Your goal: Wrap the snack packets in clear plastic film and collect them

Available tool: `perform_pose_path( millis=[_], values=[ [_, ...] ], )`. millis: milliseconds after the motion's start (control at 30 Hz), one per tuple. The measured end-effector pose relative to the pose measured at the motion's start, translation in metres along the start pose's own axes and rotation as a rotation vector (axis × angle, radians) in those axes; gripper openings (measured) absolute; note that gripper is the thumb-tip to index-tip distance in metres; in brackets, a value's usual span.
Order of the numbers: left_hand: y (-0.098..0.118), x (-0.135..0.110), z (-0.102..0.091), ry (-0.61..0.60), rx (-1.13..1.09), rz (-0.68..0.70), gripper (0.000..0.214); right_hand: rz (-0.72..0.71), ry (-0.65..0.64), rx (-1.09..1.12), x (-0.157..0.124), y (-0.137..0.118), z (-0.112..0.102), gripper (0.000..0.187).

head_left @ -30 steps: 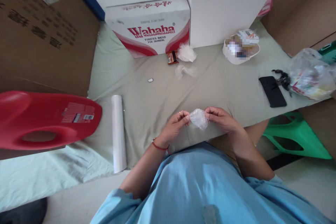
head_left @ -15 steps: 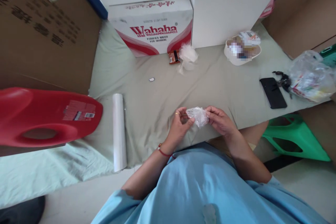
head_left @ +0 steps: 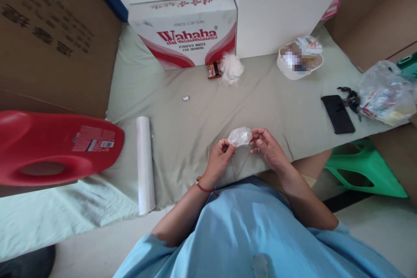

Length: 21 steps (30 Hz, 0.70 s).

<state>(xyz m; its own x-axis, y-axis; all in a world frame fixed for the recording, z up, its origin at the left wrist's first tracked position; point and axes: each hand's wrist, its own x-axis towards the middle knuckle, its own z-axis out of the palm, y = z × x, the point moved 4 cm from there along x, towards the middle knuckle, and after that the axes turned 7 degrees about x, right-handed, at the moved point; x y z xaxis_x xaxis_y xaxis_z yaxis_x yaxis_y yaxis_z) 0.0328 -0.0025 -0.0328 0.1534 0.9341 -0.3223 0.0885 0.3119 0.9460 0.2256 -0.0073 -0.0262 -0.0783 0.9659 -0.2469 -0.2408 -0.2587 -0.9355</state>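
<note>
A small crumpled wad of clear plastic film (head_left: pixel 240 136) is held between both hands just above the cloth-covered table (head_left: pixel 182 130), near its front edge. My left hand (head_left: pixel 220 157), with a ring and a red wrist band, pinches the wad's left side. My right hand (head_left: pixel 266 148) pinches its right side with fingertips together. A roll of plastic film (head_left: pixel 144 163) lies on the table to the left of my hands. Another crumpled white plastic wad (head_left: pixel 231 68) sits far back by a small orange packet (head_left: pixel 213 70).
A red plastic jug (head_left: pixel 55 146) lies on its side at left. A Wahaha carton (head_left: pixel 189 30) and white boxes stand at the back, brown cardboard at both sides. A white bowl (head_left: pixel 299 61), black phone (head_left: pixel 338 114), keys (head_left: pixel 350 95), plastic bag (head_left: pixel 384 93) and green stool (head_left: pixel 361 169) are at right.
The wad has been turned and lifted slightly between my fingers, shifting a little left. The loose plastic at the back has bunched into a tighter wad. The camera moved slightly.
</note>
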Motion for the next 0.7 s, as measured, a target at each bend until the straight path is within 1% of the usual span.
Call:
perform_pose_path(
  millis=[67,167,267,367,433,500,600,700],
  values=[
    [0.001,-0.001,0.002,-0.010,0.029,0.007,0.038,-0.027,0.016,-0.109,-0.001,0.002,0.004,0.048],
    [0.003,0.000,-0.001,-0.039,0.021,-0.008,0.038,-0.033,0.069,-0.187,0.002,-0.001,-0.004,0.035],
    [0.005,0.001,-0.010,-0.062,-0.028,-0.026,0.037,-0.049,0.100,-0.211,0.006,-0.013,-0.020,0.034],
    [0.007,0.001,-0.018,-0.047,-0.026,-0.007,0.036,-0.057,0.109,-0.198,0.007,-0.021,-0.030,0.040],
    [0.008,-0.001,-0.019,-0.012,-0.004,0.018,0.037,-0.039,0.082,-0.200,0.005,-0.021,-0.026,0.046],
    [0.008,-0.002,-0.015,0.002,0.012,0.033,0.038,-0.027,0.036,-0.250,0.002,-0.017,-0.014,0.048],
    [0.008,-0.003,-0.009,-0.024,0.020,0.031,0.040,-0.084,-0.012,-0.343,-0.002,-0.014,0.005,0.045],
    [0.008,-0.003,-0.009,-0.050,0.008,0.032,0.041,-0.135,-0.036,-0.370,-0.002,-0.016,0.011,0.042]
  ],
)
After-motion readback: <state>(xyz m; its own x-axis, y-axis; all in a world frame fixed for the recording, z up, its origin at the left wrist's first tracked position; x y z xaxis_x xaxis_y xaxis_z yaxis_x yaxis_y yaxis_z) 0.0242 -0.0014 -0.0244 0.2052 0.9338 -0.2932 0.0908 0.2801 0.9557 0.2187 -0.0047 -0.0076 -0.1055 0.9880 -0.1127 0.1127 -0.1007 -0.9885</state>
